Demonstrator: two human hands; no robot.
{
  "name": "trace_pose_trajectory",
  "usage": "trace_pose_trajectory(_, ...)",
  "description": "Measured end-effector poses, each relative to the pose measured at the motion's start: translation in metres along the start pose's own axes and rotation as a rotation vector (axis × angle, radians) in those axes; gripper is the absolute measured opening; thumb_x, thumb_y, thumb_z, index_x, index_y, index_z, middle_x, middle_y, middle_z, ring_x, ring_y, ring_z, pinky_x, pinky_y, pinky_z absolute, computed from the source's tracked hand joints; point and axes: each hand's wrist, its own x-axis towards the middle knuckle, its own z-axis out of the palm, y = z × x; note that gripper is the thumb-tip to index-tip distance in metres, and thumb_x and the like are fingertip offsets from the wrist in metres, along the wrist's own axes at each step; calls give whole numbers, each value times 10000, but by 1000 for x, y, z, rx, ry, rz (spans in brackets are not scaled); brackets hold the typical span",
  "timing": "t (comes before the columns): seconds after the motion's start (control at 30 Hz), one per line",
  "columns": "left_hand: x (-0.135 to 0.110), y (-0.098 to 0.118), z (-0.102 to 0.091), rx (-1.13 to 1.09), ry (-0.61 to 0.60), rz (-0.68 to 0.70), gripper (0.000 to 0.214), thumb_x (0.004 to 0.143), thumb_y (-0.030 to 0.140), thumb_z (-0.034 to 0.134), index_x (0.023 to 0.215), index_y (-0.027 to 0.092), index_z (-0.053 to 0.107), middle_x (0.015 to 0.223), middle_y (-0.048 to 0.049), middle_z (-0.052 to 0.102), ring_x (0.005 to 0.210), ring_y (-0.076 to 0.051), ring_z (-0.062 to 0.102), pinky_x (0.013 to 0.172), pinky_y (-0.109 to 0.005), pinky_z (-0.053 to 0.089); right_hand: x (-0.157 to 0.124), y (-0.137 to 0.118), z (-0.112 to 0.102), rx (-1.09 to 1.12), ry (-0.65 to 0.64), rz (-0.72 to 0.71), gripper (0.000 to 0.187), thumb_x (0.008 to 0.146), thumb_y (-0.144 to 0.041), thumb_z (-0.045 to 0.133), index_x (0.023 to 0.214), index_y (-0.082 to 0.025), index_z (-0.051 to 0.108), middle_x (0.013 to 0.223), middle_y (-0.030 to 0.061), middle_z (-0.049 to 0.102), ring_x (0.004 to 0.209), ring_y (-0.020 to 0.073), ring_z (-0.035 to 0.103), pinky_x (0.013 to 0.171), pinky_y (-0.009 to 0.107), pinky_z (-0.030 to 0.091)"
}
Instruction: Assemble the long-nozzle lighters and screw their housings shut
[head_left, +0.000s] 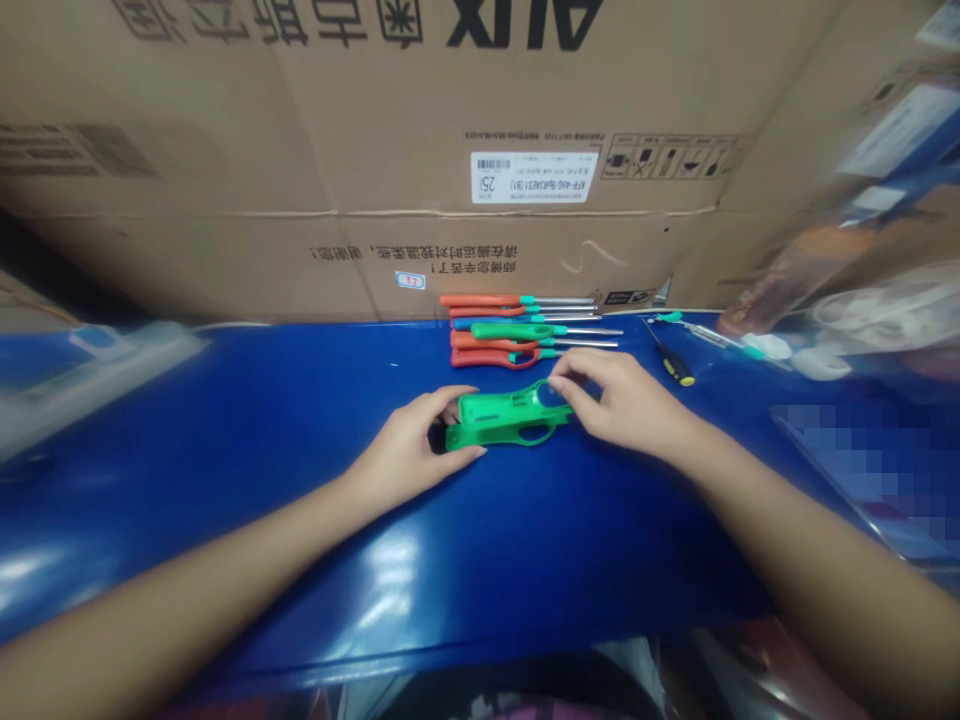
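Right now the green plastic handle shell (pixel 504 418), a flat open moulding with ribs and a trigger-shaped loop along its lower edge, lies on the glossy blue tabletop (pixel 300 430) between the two hands. The left hand (pixel 409 450) is closed loosely round its left end, thumb below and fingers curled over the top, while the right hand (pixel 622 400) pinches the right end between thumb and fingertips; both are clamped on the shell rather than spread apart. To my eye the risk is a slip: the tabletop is slick and shiny, the shell is light, and a push from either end could send it skating or flip it onto its open face. A hard squeeze might also flex or crack the thin plastic. Just behind it, close to the right hand's knuckles, sits a neat row of orange, blue and green long-nosed lighters (pixel 525 330) with thin metal stems, lying side by side; a careless lift of that hand could knock them out of line or roll one away. A small black-and-yellow screwdriver (pixel 673 364) lies near the right wrist, loose and easy to brush. Behind everything stands a big brown cardboard carton (pixel 375 150) with a white label, walling off the back edge, and blurred clear plastic bags (pixel 877 320) crowd the right side.
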Motion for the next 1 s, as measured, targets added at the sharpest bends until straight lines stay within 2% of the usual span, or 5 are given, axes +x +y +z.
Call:
trace_pose_trajectory(0.13, 0, -3, 2, -32, 19, 9, 514, 841, 322, 767, 1312, 227, 585, 1034, -33, 708, 948, -198, 672, 890, -378, 544, -2, -9, -5, 21, -382, -96, 159, 965, -210, 559, 824, -187, 632, 812, 34, 647, 798, 175, 576, 731, 294, 423)
trace_pose_trajectory(0.27, 0, -3, 2, -23, 21, 27, 523, 830, 338, 790, 1303, 228, 597, 1047, -40, 707, 964, -205, 667, 905, -394, 543, -4, -14, -4, -88, -524, -166, 197, 931, -225, 622, 740, -190, 589, 762, 22, 608, 770, 176, 535, 742, 311, 398)
trace_pose_trajectory(0.53, -2, 15, -6, 83, 39, 236, 241, 913, 305, 692, 1135, 211, 686, 1046, -50, 714, 997, -215, 619, 905, -381, 488, -8, -15, -5, -126, -478, -153, 237, 920, -306, 652, 1137, -214, 622, 1129, 50, 612, 847, 176, 602, 706, 294, 416)
trace_pose_trajectory(0.73, -6, 21, -8, 191, -144, 307, 199, 909, 281, 648, 1093, 242, 714, 1039, -39, 712, 954, -220, 628, 848, -394, 419, -6, -14, 1, -144, -522, -135, 112, 970, -306, 601, 954, -200, 632, 986, 27, 619, 740, 144, 566, 631, 272, 372)
trace_pose_trajectory(1.0, -4, 14, -5, 149, -116, 240, 293, 890, 164, 570, 1154, 227, 681, 1091, -59, 713, 1008, -244, 632, 903, -425, 469, -3, -12, -3, -145, -493, -78, 137, 947, -329, 640, 939, -193, 625, 953, 22, 622, 727, 139, 548, 612, 262, 361)
